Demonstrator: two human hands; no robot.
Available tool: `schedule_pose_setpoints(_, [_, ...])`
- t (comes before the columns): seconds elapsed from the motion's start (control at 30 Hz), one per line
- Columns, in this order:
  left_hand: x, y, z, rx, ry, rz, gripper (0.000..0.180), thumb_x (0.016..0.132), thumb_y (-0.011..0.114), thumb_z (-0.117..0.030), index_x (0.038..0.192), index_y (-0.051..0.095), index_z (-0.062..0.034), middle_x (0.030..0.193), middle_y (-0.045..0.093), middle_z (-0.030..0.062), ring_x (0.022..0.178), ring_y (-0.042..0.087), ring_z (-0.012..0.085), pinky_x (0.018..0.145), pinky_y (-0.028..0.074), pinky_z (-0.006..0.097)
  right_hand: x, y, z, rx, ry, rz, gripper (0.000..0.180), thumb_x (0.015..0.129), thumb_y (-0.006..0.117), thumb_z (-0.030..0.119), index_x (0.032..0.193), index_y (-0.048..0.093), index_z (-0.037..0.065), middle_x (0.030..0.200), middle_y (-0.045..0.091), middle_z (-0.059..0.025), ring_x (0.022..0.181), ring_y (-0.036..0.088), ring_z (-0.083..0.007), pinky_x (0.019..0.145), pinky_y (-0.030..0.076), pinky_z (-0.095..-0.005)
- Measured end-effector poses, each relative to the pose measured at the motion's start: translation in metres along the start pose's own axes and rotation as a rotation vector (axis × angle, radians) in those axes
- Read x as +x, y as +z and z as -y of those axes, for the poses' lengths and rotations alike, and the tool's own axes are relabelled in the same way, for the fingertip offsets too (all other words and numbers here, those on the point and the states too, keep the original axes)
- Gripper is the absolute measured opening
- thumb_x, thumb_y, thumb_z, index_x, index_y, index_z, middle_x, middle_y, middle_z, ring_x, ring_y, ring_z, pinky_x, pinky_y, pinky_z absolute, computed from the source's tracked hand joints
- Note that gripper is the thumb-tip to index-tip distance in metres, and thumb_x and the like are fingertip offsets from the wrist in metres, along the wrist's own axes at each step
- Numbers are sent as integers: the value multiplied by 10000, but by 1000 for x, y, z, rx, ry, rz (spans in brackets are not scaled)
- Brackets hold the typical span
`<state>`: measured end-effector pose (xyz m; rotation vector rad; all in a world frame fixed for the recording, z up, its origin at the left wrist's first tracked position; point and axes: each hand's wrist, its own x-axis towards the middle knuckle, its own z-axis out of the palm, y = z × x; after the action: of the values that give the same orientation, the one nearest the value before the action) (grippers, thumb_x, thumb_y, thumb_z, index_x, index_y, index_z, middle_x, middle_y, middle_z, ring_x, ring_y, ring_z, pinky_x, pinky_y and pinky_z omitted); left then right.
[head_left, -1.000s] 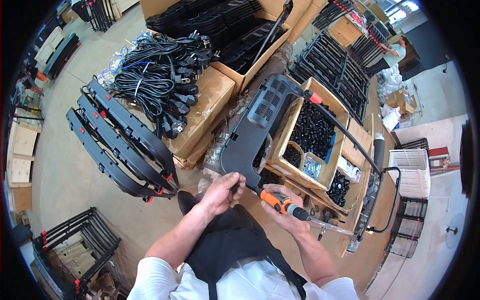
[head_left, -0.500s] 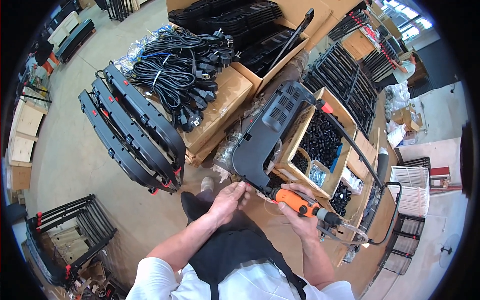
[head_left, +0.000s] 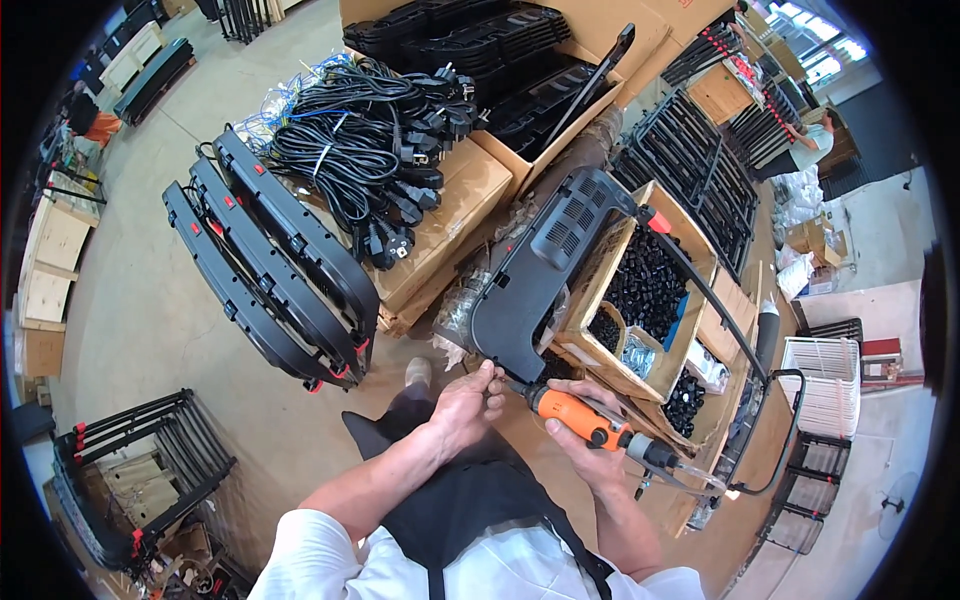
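My right hand (head_left: 590, 440) is wrapped round an orange pneumatic screwdriver (head_left: 572, 413), whose front end points up and left at the near end of a black plastic cover (head_left: 505, 318). That cover has a vented hump (head_left: 578, 218) at its far end and is joined to a black tube frame (head_left: 715, 300) with a red piece at the corner. My left hand (head_left: 468, 408) is closed, thumb and fingertips pinched together right at the cover's near edge. What it pinches is too small or hidden to make out.
Several black curved covers (head_left: 275, 265) stand at the left. Bundled power cables (head_left: 345, 150) lie on a cardboard box (head_left: 460, 190). A wooden bin (head_left: 577, 325) of small black parts is to the right, and a box (head_left: 570, 140) of black panels beyond. A co-worker (head_left: 812, 145) stands far right.
The screwdriver and my right hand have shifted slightly left and down, the tool now tilted more steeply. My left hand stays by the cover's edge. The whole view has shifted a little.
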<state>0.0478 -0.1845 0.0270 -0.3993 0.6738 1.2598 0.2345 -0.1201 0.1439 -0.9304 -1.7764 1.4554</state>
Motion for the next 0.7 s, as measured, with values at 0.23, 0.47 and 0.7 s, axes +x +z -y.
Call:
schedule_pose_setpoints(0.23, [1,5,0,-14,-6,-28,236,1117,576,-326,1075,601,-95,772,512,-35,643,456,103,560,359,258,3,5,-1,-16,20,-6,506,862,829,-16,1310,599,34,1300,711,-193,1247,683,-282,1071,564,-437])
schedule_pose_setpoints(0.47, [2,12,1,3,-47,-62,242,1120,568,-330,1078,596,-94,748,494,-34,621,427,104,559,354,259,3,7,-3,-33,51,-30,503,859,836,-1,1306,609,37,1306,710,-196,1238,688,-287,1072,562,-431])
schedule_pose_setpoints(0.7, [1,5,2,12,-74,-49,304,1136,521,-374,1092,605,-85,765,501,-17,631,437,119,566,361,266,14,15,8,-131,88,37,530,856,827,-11,1326,586,25,1304,705,-191,1231,685,-292,1076,554,-435])
